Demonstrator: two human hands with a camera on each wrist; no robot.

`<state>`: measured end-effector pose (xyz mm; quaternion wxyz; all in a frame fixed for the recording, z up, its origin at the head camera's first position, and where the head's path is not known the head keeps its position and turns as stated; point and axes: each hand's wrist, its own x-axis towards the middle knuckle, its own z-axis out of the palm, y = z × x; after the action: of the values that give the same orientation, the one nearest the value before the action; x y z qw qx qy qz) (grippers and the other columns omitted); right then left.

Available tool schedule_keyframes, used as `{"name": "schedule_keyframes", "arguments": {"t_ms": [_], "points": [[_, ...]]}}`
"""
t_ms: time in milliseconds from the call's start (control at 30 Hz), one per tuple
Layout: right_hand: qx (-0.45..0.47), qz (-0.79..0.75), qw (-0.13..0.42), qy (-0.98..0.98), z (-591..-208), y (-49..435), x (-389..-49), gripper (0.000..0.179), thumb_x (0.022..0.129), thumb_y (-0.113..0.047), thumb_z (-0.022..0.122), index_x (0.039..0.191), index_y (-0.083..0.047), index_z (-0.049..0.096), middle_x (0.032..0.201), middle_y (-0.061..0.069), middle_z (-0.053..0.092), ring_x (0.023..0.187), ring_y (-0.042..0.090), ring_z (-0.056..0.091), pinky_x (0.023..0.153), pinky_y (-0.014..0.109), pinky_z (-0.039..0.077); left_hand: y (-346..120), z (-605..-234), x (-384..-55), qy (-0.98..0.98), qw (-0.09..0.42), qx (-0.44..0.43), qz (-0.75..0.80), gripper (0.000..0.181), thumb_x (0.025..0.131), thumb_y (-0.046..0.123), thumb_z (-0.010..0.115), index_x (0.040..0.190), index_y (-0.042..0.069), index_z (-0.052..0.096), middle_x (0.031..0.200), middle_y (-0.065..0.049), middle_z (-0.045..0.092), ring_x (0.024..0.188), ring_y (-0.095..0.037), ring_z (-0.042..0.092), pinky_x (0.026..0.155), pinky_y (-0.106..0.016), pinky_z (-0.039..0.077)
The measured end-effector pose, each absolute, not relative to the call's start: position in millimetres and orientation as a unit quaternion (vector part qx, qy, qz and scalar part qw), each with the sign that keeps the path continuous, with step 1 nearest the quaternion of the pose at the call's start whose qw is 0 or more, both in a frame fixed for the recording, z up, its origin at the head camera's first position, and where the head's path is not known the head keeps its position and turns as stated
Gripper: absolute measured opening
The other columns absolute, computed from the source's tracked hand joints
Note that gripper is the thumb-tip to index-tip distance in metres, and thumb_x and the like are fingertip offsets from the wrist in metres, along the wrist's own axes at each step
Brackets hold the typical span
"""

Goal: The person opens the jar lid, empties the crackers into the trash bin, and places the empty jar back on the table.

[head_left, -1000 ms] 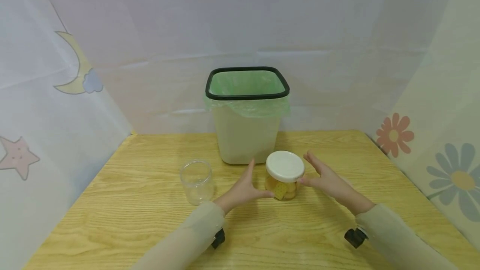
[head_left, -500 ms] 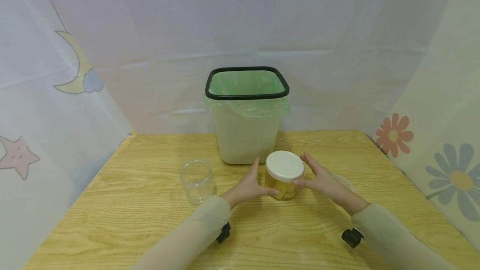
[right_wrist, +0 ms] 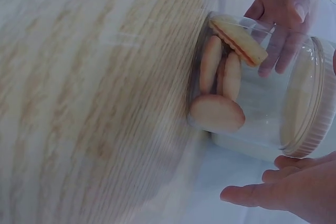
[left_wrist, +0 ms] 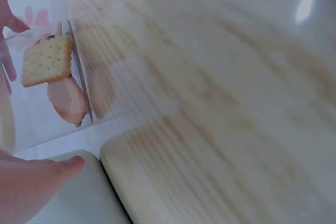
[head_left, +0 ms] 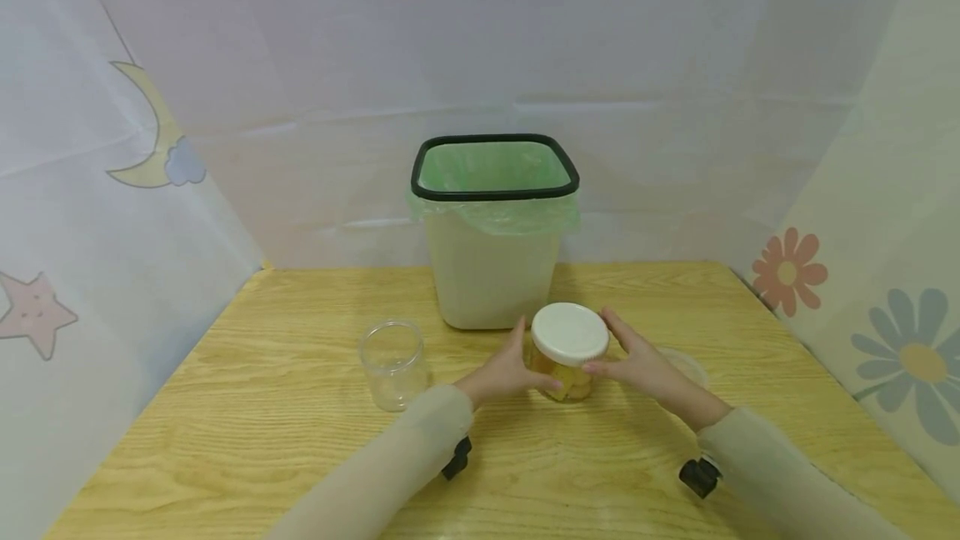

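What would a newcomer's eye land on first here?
Probably the tall bin, its black rim lined with a green bag, at the back of the table. Next, the white-lidded jar of biscuits in front, between the left hand and right hand. A clear cup stands to its left.

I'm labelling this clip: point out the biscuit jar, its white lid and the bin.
Biscuit jar [right_wrist: 262, 98]: right wrist view, clear side wall.
White lid [head_left: 570, 332]: head view, middle of its top.
Bin [head_left: 493, 277]: head view, front wall.
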<state>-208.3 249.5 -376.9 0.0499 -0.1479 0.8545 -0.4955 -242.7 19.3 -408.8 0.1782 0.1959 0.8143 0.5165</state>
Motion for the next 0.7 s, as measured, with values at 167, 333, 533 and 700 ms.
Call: {"name": "schedule_keyframes", "arguments": {"t_ms": [167, 333, 533, 700], "points": [[-0.143, -0.503, 0.054, 0.850, -379, 249, -209, 0.107, 0.082, -0.023, 0.079, 0.150, 0.011, 0.003, 0.155, 0.034, -0.001, 0.141, 0.052, -0.001, 0.107, 0.070, 0.008, 24, -411, -251, 0.802, 0.183, 0.213, 0.528, 0.116, 0.079, 0.024, 0.083, 0.155, 0.007, -0.003, 0.160, -0.018, 0.008, 0.145, -0.037, 0.010, 0.113, -0.059, 0.014], [-0.142, -0.508, 0.051, 0.848, -380, 249, -210, 0.106, 0.083, -0.022, 0.079, 0.150, 0.011, 0.005, 0.155, 0.033, 0.002, 0.141, 0.052, 0.000, 0.107, 0.070, 0.008, 25, -413, -260, 0.768, 0.204, 0.253, 0.552, 0.107, 0.080, 0.014, 0.082, 0.156, 0.017, 0.007, 0.159, -0.007, 0.017, 0.146, -0.029, 0.012, 0.114, -0.056, 0.010], [-0.144, -0.510, 0.060, 0.846, -380, 248, -212, 0.104, 0.084, -0.023, 0.078, 0.152, 0.008, 0.005, 0.156, 0.032, 0.003, 0.141, 0.052, 0.002, 0.105, 0.072, 0.010, 25, -416, -272, 0.718, 0.236, 0.312, 0.575, 0.097, 0.082, 0.002, 0.077, 0.154, 0.017, 0.012, 0.151, 0.000, 0.028, 0.141, -0.019, 0.024, 0.115, -0.043, 0.020], [-0.158, -0.506, 0.059, 0.846, -381, 250, -216, 0.105, 0.083, -0.023, 0.079, 0.151, 0.010, 0.006, 0.155, 0.033, 0.005, 0.141, 0.053, 0.004, 0.105, 0.072, 0.009, 27, -415, -274, 0.715, 0.245, 0.302, 0.581, 0.097, 0.080, -0.001, 0.077, 0.152, 0.014, 0.014, 0.148, -0.002, 0.030, 0.138, -0.020, 0.028, 0.114, -0.043, 0.021]]}}
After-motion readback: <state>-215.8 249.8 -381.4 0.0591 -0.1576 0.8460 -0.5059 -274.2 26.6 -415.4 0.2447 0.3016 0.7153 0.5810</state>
